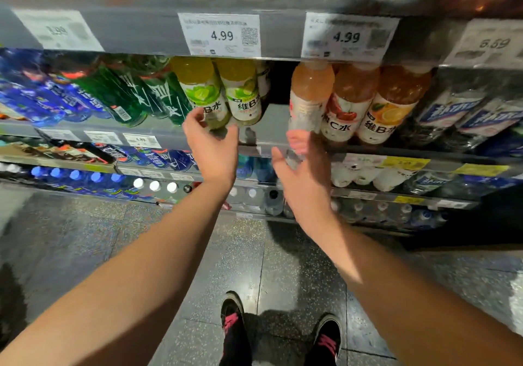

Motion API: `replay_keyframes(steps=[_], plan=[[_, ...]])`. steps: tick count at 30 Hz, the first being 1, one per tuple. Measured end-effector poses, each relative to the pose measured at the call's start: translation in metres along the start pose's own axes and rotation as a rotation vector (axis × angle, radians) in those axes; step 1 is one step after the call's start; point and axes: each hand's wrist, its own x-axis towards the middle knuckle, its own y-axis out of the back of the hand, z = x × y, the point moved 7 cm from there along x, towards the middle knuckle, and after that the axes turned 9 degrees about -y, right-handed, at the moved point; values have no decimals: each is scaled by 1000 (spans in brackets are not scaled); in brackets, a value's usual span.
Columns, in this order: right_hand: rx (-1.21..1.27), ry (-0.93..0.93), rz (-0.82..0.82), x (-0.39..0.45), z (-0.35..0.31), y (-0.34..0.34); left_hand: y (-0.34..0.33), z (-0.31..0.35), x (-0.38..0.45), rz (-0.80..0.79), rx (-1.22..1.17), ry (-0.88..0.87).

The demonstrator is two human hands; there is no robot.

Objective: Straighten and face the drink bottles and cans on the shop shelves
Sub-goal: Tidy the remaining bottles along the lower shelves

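Two lime-label bottles (201,93) (244,96) stand side by side on the middle shelf (271,127). My left hand (212,147) is spread just below them, its fingertips touching the lower left of the first bottle and its thumb under the second. Right of a bare gap stand a peach-coloured bottle (309,96), a cherry-label bottle (349,102) and an orange-label bottle (392,108). My right hand (304,176) reaches up under the peach bottle with its fingers loose and blurred at the bottle's base. Neither hand holds anything.
Green bottles (127,96) and blue bottles (48,99) lean at the left, dark bottles with blue-white labels (464,113) at the right. Price tags (222,35) hang on the shelf edge above. Lower shelves hold water bottles (154,186). My shoes (235,320) stand on speckled floor.
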Motion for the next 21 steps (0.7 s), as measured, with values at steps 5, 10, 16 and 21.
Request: replay_keyframes(steps=[5, 10, 16, 21], plan=[[-54, -135, -113, 37, -11, -69, -2, -16, 31, -33, -43, -1], [-91, -232, -114, 77, -3, -107, -13, -31, 42, -17, -108, 22], [-17, -228, -147, 90, 1, -120, -22, -39, 57, -109, -146, -20], [-48, -310, -212, 95, 5, -124, -19, -39, 62, -152, -145, -25]])
